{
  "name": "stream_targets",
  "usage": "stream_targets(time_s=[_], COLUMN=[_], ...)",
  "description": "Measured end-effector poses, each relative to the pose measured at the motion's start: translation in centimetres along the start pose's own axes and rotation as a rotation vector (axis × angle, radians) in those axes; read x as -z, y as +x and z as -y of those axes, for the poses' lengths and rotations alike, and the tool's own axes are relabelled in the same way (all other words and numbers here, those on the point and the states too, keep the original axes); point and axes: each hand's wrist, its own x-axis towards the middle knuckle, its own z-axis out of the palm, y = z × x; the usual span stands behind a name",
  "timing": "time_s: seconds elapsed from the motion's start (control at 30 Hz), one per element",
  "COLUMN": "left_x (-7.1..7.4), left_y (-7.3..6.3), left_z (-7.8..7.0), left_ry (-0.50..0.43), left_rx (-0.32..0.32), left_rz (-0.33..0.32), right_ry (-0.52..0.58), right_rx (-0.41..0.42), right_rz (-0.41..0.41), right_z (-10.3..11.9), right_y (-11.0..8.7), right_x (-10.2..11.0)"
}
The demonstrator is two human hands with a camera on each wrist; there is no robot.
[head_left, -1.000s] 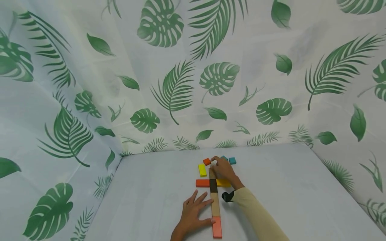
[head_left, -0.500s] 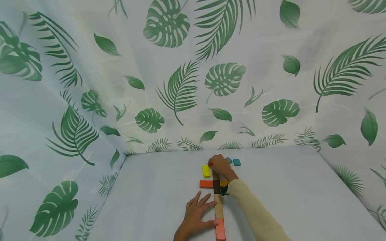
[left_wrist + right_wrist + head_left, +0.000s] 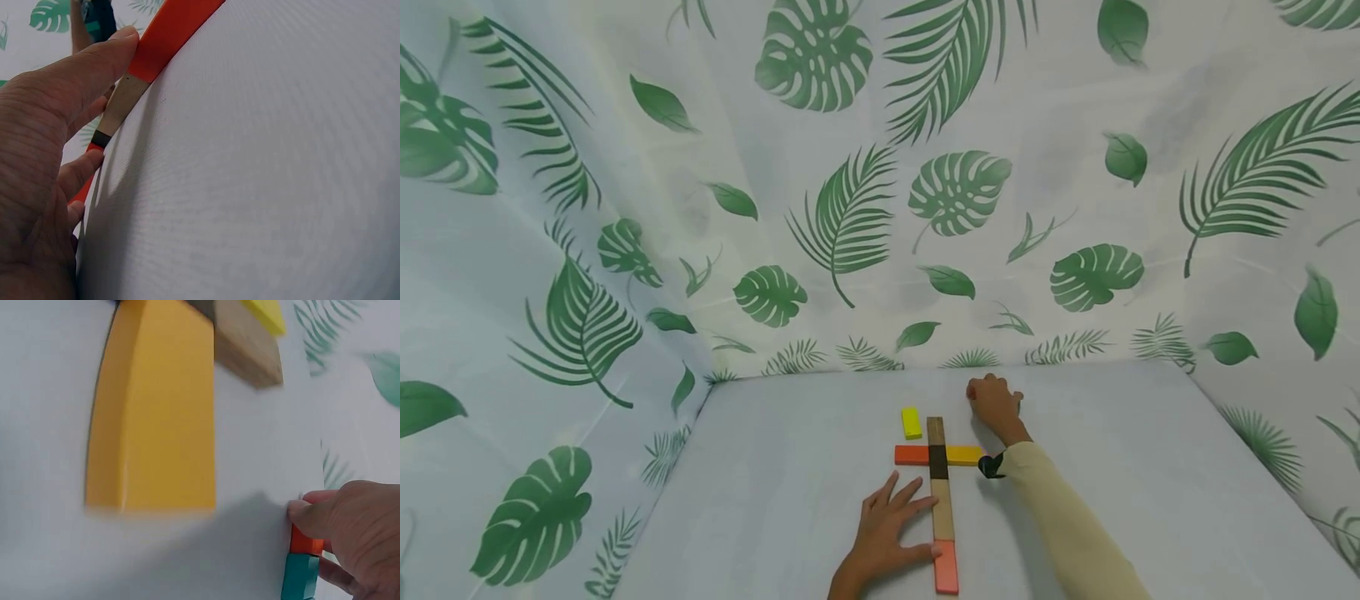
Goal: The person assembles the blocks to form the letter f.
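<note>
Wooden blocks form a cross: pink-orange block (image 3: 947, 571), light wood block (image 3: 943, 517), dark block (image 3: 938, 462) and brown block (image 3: 935, 429) in a line, with a red-orange block (image 3: 912, 455) to the left and an amber block (image 3: 964, 455) to the right. My left hand (image 3: 883, 529) lies spread beside the line; its thumb touches the pink-orange block and a fingertip the light wood one. At the back, my right hand (image 3: 996, 404) pinches a small orange block (image 3: 305, 542) against a teal block (image 3: 300, 576); both are hidden in the head view.
A bright yellow block (image 3: 912, 423) lies left of the brown block, apart from the cross. The white table surface (image 3: 760, 492) meets a leaf-print cloth backdrop (image 3: 880, 292) behind and at the sides.
My right hand took up the small orange block from near the yellow block and moved right with it to the teal blocks. The left hand has stayed by the line.
</note>
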Motion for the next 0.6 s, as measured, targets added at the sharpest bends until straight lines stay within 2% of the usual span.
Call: stream_targets(time_s=[0.2, 0.33, 0.43, 0.53, 0.6], left_x=[0.1, 0.1, 0.0, 0.0, 0.0], left_y=[0.0, -0.1, -0.2, -0.1, 0.0], left_z=[0.4, 0.6, 0.5, 0.3, 0.2], left_ry=[0.034, 0.042, 0.036, 0.014, 0.001], left_rx=[-0.051, -0.047, -0.025, 0.001, 0.004], left_rz=[-0.06, -0.064, -0.043, -0.015, -0.001], right_ry=[0.047, 0.032, 0.016, 0.025, 0.052], right_rx=[-0.108, -0.131, -0.087, 0.022, 0.109], right_rz=[0.06, 0.082, 0.053, 0.015, 0.038], right_z=[-2.1, -2.2, -1.2, 0.6, 2.1], right_y=[-0.7, -1.1, -1.3, -1.2, -1.1], right_x=[1.3, 2.0, 1.8, 1.0, 0.6])
